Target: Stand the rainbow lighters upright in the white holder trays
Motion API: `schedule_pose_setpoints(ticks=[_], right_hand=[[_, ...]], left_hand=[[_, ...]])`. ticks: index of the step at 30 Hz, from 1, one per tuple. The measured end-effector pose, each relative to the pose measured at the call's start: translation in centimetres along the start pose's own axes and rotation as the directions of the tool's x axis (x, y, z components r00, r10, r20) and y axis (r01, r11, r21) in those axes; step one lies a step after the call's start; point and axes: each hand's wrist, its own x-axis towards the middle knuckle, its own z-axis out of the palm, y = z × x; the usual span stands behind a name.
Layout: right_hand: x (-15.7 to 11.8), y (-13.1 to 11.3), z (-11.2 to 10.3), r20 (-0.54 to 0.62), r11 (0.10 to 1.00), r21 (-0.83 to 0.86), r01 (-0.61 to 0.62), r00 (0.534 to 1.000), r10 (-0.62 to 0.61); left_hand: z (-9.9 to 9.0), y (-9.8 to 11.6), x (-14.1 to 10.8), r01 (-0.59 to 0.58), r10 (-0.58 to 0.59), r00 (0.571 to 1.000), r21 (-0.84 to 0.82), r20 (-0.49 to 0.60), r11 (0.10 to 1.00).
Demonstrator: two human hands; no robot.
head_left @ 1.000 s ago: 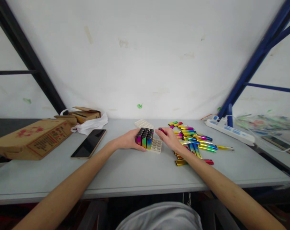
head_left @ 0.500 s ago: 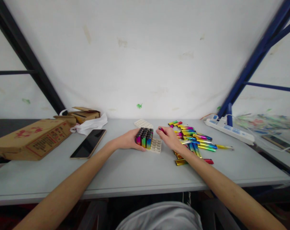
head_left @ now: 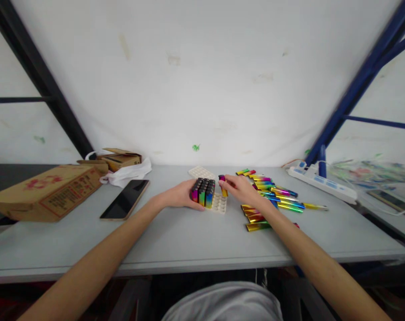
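Note:
Several shiny rainbow-coloured lighters [head_left: 202, 192] with black tops stand upright in tight rows in a white tray with round hollows [head_left: 219, 204]. My left hand [head_left: 181, 195] is wrapped round the left side of these rows, thumb along the front and fingers hidden behind. Between the thumb and fingers of my right hand [head_left: 238, 187] is one purple-and-gold lighter [head_left: 224, 187], held nearly upright above the tray's right part, where hollows show bare. To the right of that hand lies a loose heap of lighters [head_left: 289, 206], partly covered by my right forearm.
Behind the rows lies a second white tray [head_left: 201, 172]. At left are a phone [head_left: 125, 200], a white plastic bag [head_left: 129, 174], a long cardboard box [head_left: 48, 191] and a smaller opened box [head_left: 120, 159]. A power strip [head_left: 323, 183] with cables lies at right.
My right hand has turned, bringing its lighter nearly upright and into clearer view by the tray. My left hand stays round the standing lighters. The view has shifted slightly.

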Motion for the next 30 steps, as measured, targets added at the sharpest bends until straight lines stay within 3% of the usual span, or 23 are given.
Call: schedule_pose_setpoints(ticks=[9, 15, 19, 23, 26, 30], right_hand=[[-0.2, 1.2, 0.3, 0.159, 1.0, -0.004, 0.005, 0.987, -0.004], [-0.1, 1.8, 0.7, 0.256, 0.993, -0.041, 0.113, 0.962, -0.099], [-0.2, 3.0, -1.1, 0.146, 0.994, -0.038, 0.099, 0.985, -0.092], [-0.5, 6.3, -2.6, -0.012, 0.968, -0.25, -0.037, 0.999, 0.035], [-0.7, 8.0, -2.4, 0.042, 0.938, -0.342, -0.053, 0.997, 0.072], [-0.4, 7.4, -1.0, 0.135, 0.92, -0.391, 0.01, 0.99, 0.047]], left_hand=[[0.0, 0.1, 0.0, 0.017, -0.017, 1.0, 0.023, -0.012, 1.0], [0.0, -0.3, 0.0, 0.02, -0.019, 1.0, 0.021, -0.013, 1.0], [0.1, -0.6, 0.1, 0.017, -0.017, 1.0, 0.004, -0.003, 1.0], [0.2, -0.9, 0.1, 0.023, -0.023, 1.0, 0.012, 0.0, 1.0], [0.2, -1.1, 0.2, 0.029, -0.029, 1.0, -0.002, 0.004, 1.0], [0.2, -1.3, 0.2, 0.026, -0.026, 1.0, -0.014, -0.002, 1.0]])
